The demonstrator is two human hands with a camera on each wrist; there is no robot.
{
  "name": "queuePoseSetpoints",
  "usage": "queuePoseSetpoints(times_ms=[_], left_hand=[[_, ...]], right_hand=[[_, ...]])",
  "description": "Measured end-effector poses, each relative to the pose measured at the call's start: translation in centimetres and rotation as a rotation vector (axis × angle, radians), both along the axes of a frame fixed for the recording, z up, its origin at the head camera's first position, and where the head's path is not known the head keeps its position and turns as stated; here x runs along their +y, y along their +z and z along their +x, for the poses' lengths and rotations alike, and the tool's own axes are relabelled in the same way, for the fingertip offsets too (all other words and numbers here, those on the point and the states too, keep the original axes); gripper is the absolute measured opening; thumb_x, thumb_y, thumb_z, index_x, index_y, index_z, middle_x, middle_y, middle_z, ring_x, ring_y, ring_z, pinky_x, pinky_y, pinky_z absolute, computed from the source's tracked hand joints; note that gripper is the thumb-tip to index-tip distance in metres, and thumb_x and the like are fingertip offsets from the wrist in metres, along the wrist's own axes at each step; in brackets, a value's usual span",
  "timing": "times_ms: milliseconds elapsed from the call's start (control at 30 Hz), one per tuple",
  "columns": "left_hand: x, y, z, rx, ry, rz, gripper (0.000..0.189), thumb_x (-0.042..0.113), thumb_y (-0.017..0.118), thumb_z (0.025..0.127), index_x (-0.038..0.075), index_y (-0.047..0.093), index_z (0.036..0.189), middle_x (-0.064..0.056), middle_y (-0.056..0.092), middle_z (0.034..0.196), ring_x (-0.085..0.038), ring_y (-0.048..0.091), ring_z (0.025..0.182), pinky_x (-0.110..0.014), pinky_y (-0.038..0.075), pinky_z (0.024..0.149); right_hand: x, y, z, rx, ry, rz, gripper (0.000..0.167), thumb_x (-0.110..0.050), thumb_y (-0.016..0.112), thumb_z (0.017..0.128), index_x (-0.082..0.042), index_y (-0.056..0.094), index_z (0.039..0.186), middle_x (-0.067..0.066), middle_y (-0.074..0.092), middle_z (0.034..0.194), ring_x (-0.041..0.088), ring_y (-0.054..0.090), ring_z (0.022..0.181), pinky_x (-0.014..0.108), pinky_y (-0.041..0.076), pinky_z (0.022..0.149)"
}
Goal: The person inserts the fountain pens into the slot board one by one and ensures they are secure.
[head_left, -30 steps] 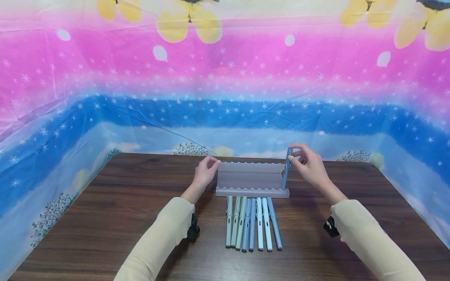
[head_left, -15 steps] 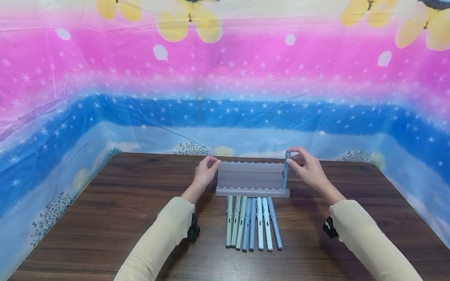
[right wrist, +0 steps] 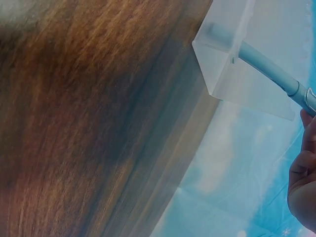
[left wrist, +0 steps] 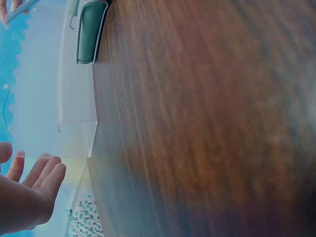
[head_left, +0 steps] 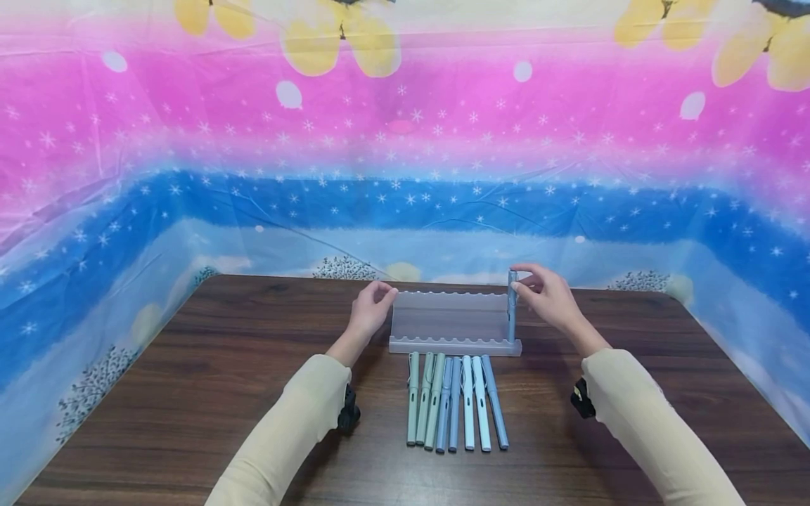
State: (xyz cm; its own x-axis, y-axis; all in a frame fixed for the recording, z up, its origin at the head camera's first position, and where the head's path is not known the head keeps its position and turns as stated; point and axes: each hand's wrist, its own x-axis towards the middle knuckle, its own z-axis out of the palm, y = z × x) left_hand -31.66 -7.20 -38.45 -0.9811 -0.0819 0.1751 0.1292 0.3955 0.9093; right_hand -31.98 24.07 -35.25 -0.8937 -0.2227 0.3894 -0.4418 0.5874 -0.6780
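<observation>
A frosted clear pen rack (head_left: 452, 346) with scalloped edges stands mid-table. At its upper left corner my left hand (head_left: 370, 308) pinches the edge between thumb and fingertips; the left wrist view shows the other fingers of that hand (left wrist: 42, 182) held out loosely. My right hand (head_left: 549, 299) holds the top of a grey-blue pen (head_left: 512, 309) upright at the rack's right end. The pen's lower end (right wrist: 219, 33) shows through the clear front lip in the right wrist view. In front of the rack several pens lie side by side: green pens (head_left: 423, 400), blue pens (head_left: 454, 404) and pale blue pens (head_left: 481, 404).
The dark wood table (head_left: 253, 393) reaches back to a patterned cloth backdrop (head_left: 405, 204) hung around three sides. Each forearm carries a black wrist camera, seen at the left sleeve (head_left: 348, 409) and the right sleeve (head_left: 583, 398).
My right hand has shifted slightly left, bringing the held pen from a tilt to nearly upright in the rack's end slot. The left hand and the lying pens have stayed put.
</observation>
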Motion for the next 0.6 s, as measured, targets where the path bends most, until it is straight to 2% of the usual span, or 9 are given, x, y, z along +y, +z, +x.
queuePoseSetpoints(times_ms=[133, 400, 600], left_hand=[[-0.02, -0.03, -0.02, 0.001, -0.002, -0.002, 0.022, 0.024, 0.052, 0.089, 0.004, 0.056, 0.096, -0.011, 0.059, 0.098, -0.026, 0.050, 0.097, -0.040, 0.038, 0.084], [-0.04, -0.05, -0.08, 0.001, -0.004, 0.008, 0.020, 0.022, 0.052, 0.089, 0.004, 0.056, 0.096, -0.012, 0.058, 0.099, -0.027, 0.050, 0.097, -0.041, 0.038, 0.084], [-0.04, -0.07, -0.07, -0.002, -0.003, 0.008, 0.020, 0.022, 0.052, 0.089, 0.004, 0.056, 0.096, -0.012, 0.058, 0.099, -0.027, 0.050, 0.097, -0.041, 0.037, 0.084]], right_hand=[[-0.27, -0.19, -0.18, 0.001, -0.010, 0.003, 0.035, -0.018, 0.055, 0.088, -0.013, 0.050, 0.123, 0.018, 0.060, 0.098, 0.021, 0.059, 0.067, 0.042, 0.047, 0.052], [-0.34, -0.52, -0.53, 0.007, -0.021, 0.015, 0.037, -0.016, 0.054, 0.089, -0.012, 0.049, 0.124, 0.017, 0.060, 0.097, 0.021, 0.055, 0.058, 0.034, 0.046, 0.048], [-0.33, -0.68, -0.77, 0.008, -0.038, 0.021, 0.037, -0.016, 0.054, 0.088, -0.012, 0.049, 0.124, 0.017, 0.061, 0.096, 0.020, 0.056, 0.059, 0.033, 0.046, 0.048]])
